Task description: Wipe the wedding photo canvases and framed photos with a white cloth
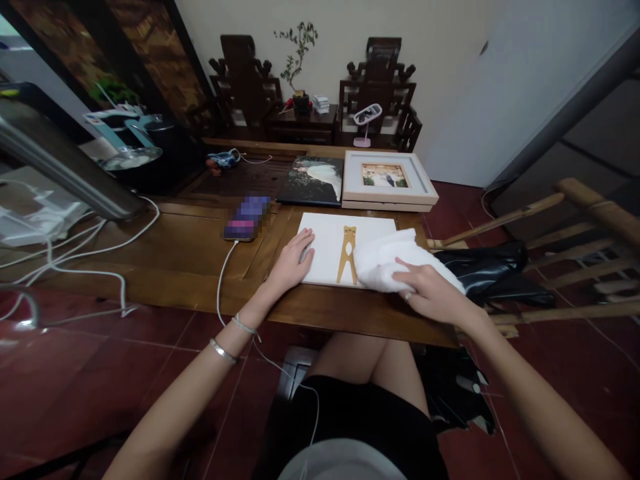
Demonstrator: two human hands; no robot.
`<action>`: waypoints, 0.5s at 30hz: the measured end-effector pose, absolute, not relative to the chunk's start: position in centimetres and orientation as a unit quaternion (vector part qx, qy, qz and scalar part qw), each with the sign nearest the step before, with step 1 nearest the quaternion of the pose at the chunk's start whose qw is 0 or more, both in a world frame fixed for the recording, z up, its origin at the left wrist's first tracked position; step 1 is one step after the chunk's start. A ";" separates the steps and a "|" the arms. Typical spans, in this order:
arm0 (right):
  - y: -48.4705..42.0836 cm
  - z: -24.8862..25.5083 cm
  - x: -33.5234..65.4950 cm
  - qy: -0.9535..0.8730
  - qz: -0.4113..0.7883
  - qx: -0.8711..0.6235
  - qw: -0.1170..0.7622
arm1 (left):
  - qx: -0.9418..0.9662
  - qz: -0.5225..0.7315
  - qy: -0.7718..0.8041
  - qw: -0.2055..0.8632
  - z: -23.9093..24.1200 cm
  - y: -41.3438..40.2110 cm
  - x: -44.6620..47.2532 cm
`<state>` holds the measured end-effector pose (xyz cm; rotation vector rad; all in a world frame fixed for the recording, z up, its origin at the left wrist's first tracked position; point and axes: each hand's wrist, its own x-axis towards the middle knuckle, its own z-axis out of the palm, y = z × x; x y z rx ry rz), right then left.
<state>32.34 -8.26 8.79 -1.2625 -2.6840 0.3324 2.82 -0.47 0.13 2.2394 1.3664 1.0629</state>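
A flat white board (323,247) lies on the wooden table in front of me, with a tan, bear-headed figure (347,250) on its face. My left hand (294,259) rests on the board's left edge, fingers stretched out and holding nothing. In my right hand (425,287) is a bunched white towel (385,257), pressed over the right part of the board. The towel covers that side, so what lies beneath it is hidden. Its edge touches the tan figure's right side.
Behind the board lie a dark photo panel (315,180) and a framed photo (390,180). A phone (247,219) on a white cable is to the left. Tangled cords (55,260) cover the table's left end. A bamboo chair (575,247) holding a black bag (500,270) stands right.
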 end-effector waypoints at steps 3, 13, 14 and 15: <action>-4.6 8.3 32.5 -0.882 0.091 -0.451 0.103 | 0.782 0.372 0.476 0.152 0.2 -0.5 2.8; 1.3 6.2 31.9 -0.843 -0.018 -0.521 0.135 | 0.787 0.367 0.474 0.146 0.1 -0.4 2.7; 0.6 6.1 31.9 -0.846 -0.019 -0.519 0.121 | 0.788 0.366 0.473 0.144 0.0 -0.4 2.7; -0.5 6.1 31.8 -0.849 -0.018 -0.517 0.108 | 0.789 0.365 0.473 0.142 0.0 -0.4 2.7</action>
